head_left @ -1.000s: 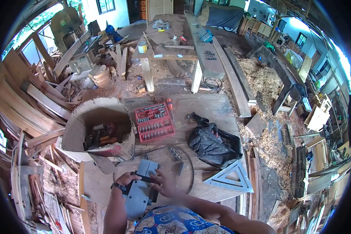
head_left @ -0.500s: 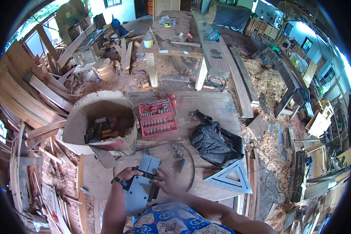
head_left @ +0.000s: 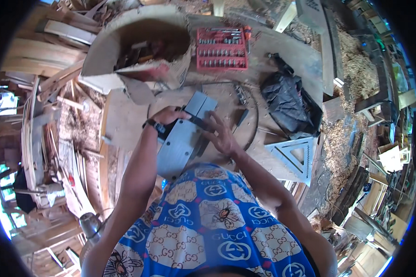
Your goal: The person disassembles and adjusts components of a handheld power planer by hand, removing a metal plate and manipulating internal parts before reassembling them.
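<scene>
A grey electric planer [head_left: 182, 138] lies upside down on the wooden bench [head_left: 125, 115] just in front of me, its flat metal sole facing up. My left hand [head_left: 167, 116] grips its left side near the front, a dark watch on the wrist. My right hand [head_left: 219, 134] rests on its right side, fingers curled onto the dark body by the blade slot.
A red socket set case [head_left: 222, 48] lies open beyond the planer. A black bag [head_left: 286, 104] and a metal triangular square [head_left: 293, 157] sit to the right. A large cardboard drum [head_left: 138, 46] with tools stands at far left. Planks and sawdust surround the bench.
The view has tilted down and closer, so the planer and hands sit higher and larger. Both hands stay on the planer; the right hand has shifted along its right side.
</scene>
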`<state>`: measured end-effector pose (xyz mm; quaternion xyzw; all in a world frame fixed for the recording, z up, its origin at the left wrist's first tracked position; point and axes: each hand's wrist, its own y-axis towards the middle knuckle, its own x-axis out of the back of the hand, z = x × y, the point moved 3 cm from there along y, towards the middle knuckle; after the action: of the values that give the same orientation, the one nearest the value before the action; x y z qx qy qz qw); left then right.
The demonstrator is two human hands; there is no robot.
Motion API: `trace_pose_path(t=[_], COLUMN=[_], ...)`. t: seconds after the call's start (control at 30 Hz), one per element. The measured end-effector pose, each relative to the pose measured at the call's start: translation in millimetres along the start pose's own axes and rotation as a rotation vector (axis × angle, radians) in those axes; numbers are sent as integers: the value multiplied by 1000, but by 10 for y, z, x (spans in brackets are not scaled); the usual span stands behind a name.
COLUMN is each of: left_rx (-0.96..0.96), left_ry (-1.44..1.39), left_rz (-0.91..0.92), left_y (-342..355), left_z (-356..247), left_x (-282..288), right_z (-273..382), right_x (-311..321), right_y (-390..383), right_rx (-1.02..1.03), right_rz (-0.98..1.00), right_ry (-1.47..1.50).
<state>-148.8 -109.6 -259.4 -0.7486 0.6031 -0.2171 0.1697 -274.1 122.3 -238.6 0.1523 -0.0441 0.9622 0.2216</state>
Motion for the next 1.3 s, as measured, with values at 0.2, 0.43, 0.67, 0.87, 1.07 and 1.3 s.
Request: trace_pose_path(t=[0.2,0.43,0.67,0.87,1.07,1.3], left_rx=[139,100,97,111,142,117], left_ry=[29,52,16,45,47,24], left_rz=[9,16,62,70,66,46], left_y=[-28,-41,-28,-20,-9,-35], left_z=[202,33,61,151,235,217], left_x=[41,31,40,72,79,78], right_z=[123,259,507,524,437,488], right_x=[134,58,70,26,-47,-69], right_y=[132,368,495,476,493,487], right_rx=[64,344,284,227,124,139], right_rz=[-40,160,274,363,454,499], right_ry=[-183,-528,-755,-793,-865,-903])
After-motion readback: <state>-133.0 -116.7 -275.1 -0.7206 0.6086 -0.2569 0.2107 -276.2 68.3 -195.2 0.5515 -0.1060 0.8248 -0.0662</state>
